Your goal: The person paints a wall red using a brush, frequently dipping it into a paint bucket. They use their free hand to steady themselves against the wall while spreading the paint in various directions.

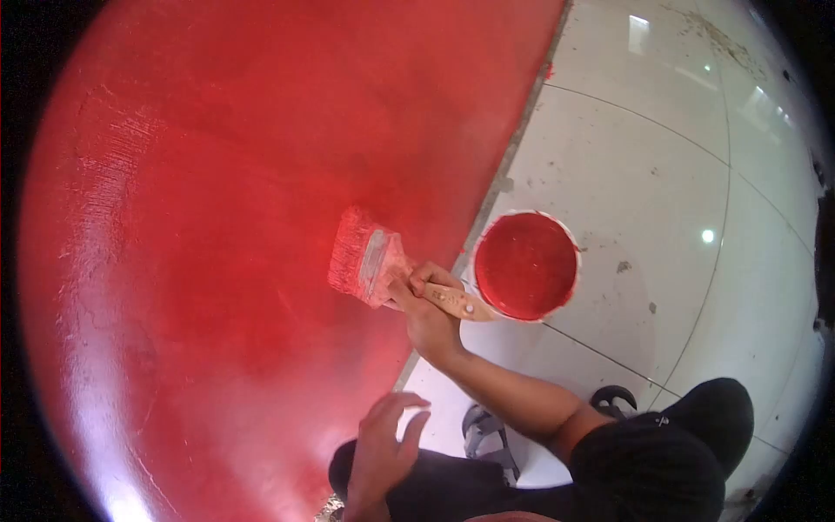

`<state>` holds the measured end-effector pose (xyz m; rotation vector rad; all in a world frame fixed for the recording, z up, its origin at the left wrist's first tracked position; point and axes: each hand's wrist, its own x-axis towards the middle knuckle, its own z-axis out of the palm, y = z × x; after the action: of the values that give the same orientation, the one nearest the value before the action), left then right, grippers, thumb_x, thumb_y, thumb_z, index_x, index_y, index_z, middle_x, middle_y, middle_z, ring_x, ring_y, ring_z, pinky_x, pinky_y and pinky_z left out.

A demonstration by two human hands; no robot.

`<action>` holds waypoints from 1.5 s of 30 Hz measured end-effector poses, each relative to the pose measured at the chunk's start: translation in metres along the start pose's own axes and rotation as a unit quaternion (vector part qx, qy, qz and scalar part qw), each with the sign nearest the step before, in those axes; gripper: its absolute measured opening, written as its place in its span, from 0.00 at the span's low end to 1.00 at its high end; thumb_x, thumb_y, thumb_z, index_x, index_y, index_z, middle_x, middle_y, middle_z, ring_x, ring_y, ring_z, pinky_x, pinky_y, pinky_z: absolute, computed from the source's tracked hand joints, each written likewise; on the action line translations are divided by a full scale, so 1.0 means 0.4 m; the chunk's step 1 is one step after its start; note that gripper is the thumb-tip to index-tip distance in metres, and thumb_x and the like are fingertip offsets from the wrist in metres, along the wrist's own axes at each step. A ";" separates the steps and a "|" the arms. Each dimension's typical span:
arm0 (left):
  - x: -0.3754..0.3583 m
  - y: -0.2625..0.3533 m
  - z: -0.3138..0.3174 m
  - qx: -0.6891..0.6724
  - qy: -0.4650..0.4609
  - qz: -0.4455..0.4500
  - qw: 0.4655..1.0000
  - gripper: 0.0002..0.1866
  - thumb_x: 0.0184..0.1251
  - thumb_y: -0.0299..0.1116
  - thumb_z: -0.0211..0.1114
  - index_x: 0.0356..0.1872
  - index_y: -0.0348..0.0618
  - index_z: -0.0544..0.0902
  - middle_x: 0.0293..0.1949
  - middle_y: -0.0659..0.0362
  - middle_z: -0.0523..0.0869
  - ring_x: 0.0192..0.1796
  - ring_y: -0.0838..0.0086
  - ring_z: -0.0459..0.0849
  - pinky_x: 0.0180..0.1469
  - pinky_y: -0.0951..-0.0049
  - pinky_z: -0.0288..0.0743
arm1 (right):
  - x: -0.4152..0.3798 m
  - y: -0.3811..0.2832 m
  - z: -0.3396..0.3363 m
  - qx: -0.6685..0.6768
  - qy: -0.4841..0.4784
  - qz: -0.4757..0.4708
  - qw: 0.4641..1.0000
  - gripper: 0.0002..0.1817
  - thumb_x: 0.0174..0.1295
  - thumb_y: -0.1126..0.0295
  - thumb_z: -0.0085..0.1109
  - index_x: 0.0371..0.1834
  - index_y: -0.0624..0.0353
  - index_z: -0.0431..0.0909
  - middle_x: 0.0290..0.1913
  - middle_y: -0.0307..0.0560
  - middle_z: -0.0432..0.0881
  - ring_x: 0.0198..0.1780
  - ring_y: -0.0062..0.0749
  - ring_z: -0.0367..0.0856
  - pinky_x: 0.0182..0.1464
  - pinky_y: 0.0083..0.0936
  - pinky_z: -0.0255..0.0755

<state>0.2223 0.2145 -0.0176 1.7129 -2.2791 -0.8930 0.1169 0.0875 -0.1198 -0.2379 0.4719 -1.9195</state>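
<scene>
My right hand (428, 306) grips the wooden handle of a wide paintbrush (370, 263). Its red-soaked bristles press against a large red-painted surface (217, 217) that fills the left of the view. Just right of that hand stands a white bucket of red paint (526, 265) on the tiled floor. My left hand (385, 448) hovers lower down near my knee, fingers spread, holding nothing.
Pale glossy floor tiles (661, 174) with dirt specks spread to the right. The painted surface meets the floor along a diagonal edge (513, 148). My dark-trousered knees and a sandal (487, 431) are at the bottom.
</scene>
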 end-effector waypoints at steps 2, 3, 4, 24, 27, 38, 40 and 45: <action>0.008 0.008 0.014 0.051 -0.055 0.013 0.997 0.09 0.61 0.30 0.64 0.40 0.39 0.82 0.41 0.49 0.85 0.48 0.56 0.83 0.53 0.59 0.74 | -0.034 -0.064 -0.002 -0.112 0.009 0.051 0.992 0.16 0.61 0.77 0.62 0.21 0.55 0.65 0.25 0.31 0.74 0.31 0.13 0.74 0.31 0.13 0.67; 0.025 0.021 0.012 0.079 -0.095 0.038 0.992 0.10 0.62 0.32 0.65 0.40 0.39 0.82 0.42 0.48 0.85 0.48 0.56 0.83 0.53 0.59 0.74 | -0.023 -0.122 0.017 -0.108 0.019 0.043 0.993 0.16 0.61 0.77 0.62 0.21 0.55 0.65 0.25 0.31 0.74 0.31 0.13 0.74 0.31 0.13 0.67; 0.036 0.027 0.000 0.076 -0.155 0.032 0.985 0.17 0.61 0.37 0.67 0.48 0.39 0.81 0.49 0.46 0.82 0.53 0.53 0.81 0.58 0.59 0.71 | -0.008 -0.183 0.024 -0.068 -0.006 0.021 0.997 0.13 0.59 0.81 0.60 0.23 0.56 0.65 0.28 0.38 0.77 0.32 0.19 0.78 0.34 0.18 0.74; 0.313 -0.027 0.197 0.397 0.007 0.388 0.832 0.10 0.60 0.37 0.64 0.39 0.47 0.80 0.42 0.60 0.82 0.52 0.68 0.79 0.60 0.57 0.66 | 0.004 -0.648 -0.221 -0.239 0.125 -0.102 0.957 0.11 0.51 0.81 0.56 0.28 0.53 0.65 0.30 0.38 0.75 0.33 0.25 0.81 0.32 0.29 0.83; 0.281 0.026 0.179 0.394 -0.020 0.400 0.827 0.08 0.59 0.37 0.63 0.36 0.47 0.80 0.38 0.61 0.82 0.49 0.70 0.79 0.56 0.58 0.67 | 0.010 -0.651 -0.181 -0.361 0.049 -0.016 0.931 0.10 0.47 0.82 0.54 0.26 0.52 0.66 0.28 0.35 0.75 0.31 0.20 0.79 0.31 0.26 0.81; 0.115 -0.012 0.132 0.413 -0.173 0.265 0.854 0.04 0.49 0.28 0.60 0.26 0.48 0.82 0.32 0.57 0.84 0.45 0.64 0.81 0.48 0.58 0.71 | 0.042 -0.536 -0.187 -0.492 -0.150 0.072 0.854 0.10 0.46 0.84 0.59 0.23 0.57 0.70 0.23 0.35 0.73 0.26 0.19 0.76 0.25 0.21 0.74; 0.056 -0.037 0.140 0.385 -0.199 0.227 0.872 0.05 0.48 0.27 0.60 0.25 0.46 0.83 0.30 0.54 0.84 0.42 0.60 0.83 0.47 0.55 0.74 | 0.009 -0.509 -0.181 -0.484 -0.180 0.074 0.853 0.08 0.46 0.84 0.59 0.23 0.59 0.71 0.22 0.37 0.74 0.24 0.20 0.75 0.24 0.22 0.70; 0.024 -0.030 0.121 0.319 -0.217 0.085 0.919 0.10 0.50 0.37 0.70 0.27 0.42 0.86 0.26 0.48 0.85 0.37 0.55 0.86 0.40 0.56 0.78 | 0.040 -0.417 -0.216 -0.382 -0.196 0.138 0.893 0.11 0.45 0.87 0.60 0.25 0.59 0.72 0.24 0.35 0.74 0.25 0.19 0.75 0.24 0.21 0.73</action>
<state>0.2069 0.2215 -0.0656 1.5839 -3.2403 -0.5601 -0.0624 0.1459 -0.1267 -0.9928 0.9132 -1.2801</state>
